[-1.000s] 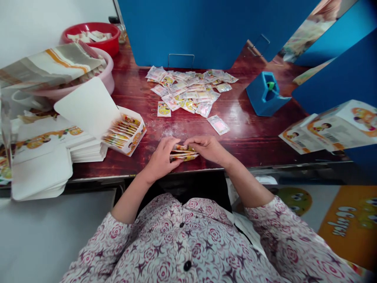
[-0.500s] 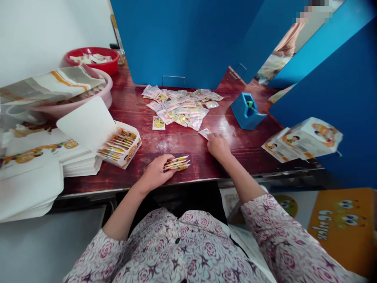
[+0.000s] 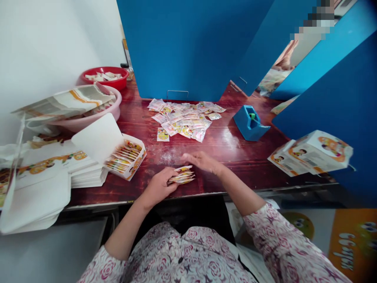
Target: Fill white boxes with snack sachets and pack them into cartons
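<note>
My left hand (image 3: 161, 186) is closed around a small stack of sachets (image 3: 183, 176), held on edge just above the table's front edge. My right hand (image 3: 203, 162) hovers just beyond the stack, its fingers stretched toward the top sachet, and no sachet shows in it. A loose pile of sachets (image 3: 188, 118) lies on the table in front of both hands, a single yellow-printed one at its near left corner. Left of my left hand stands an open carton (image 3: 137, 163) partly filled with a row of upright sachets.
A blue tape dispenser (image 3: 250, 124) stands right of the pile; two closed cartons (image 3: 315, 153) are further right. Flat carton blanks (image 3: 88, 177) are stacked at left, below a pink basin (image 3: 118, 102) and a red basin (image 3: 118, 83). Blue partitions (image 3: 188, 47) bound the back.
My right hand has left the spot near the pile and come to the stack in my left hand. The sachet under its fingers no longer lies there. The whole view has shifted slightly.
</note>
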Demonstrator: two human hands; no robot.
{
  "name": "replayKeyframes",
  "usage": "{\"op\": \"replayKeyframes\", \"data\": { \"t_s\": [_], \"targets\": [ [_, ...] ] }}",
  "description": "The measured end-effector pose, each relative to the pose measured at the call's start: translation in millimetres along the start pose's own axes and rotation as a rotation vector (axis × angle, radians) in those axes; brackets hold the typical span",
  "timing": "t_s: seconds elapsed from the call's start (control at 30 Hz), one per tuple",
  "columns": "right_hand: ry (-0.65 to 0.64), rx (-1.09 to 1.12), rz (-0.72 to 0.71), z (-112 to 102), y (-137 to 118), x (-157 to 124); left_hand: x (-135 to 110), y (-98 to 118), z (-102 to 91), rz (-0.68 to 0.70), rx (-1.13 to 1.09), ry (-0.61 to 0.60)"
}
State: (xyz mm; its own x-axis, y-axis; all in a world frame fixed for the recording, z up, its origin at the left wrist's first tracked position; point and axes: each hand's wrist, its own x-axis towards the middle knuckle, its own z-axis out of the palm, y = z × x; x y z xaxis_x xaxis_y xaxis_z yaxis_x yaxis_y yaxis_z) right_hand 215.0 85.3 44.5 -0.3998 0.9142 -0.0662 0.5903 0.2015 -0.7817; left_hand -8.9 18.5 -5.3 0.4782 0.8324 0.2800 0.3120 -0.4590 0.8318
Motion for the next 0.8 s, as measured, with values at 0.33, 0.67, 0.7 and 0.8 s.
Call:
{"op": "replayKeyframes", "data": {
  "t_s": [0.33, 0.67, 0.7, 0.8],
  "targets": [
    [0.354, -0.78, 0.391, -37, 36, 82, -1, -1, -1.0, -0.193, 0.089, 0.067],
    [0.184, 0.079, -0.015, 5, 21, 7, 3, -2, -1.3, -0.047, 0.118, 0.08],
    [0.084, 0.159, -0.038, 13, 16, -2, 3, -2, -1.4, -0.039, 0.114, 0.086],
    [-0.172, 0.159, -0.053, 20, 6, -8, 2, 0, -1.3, -0.029, 0.034, 0.046]
  ]
}}
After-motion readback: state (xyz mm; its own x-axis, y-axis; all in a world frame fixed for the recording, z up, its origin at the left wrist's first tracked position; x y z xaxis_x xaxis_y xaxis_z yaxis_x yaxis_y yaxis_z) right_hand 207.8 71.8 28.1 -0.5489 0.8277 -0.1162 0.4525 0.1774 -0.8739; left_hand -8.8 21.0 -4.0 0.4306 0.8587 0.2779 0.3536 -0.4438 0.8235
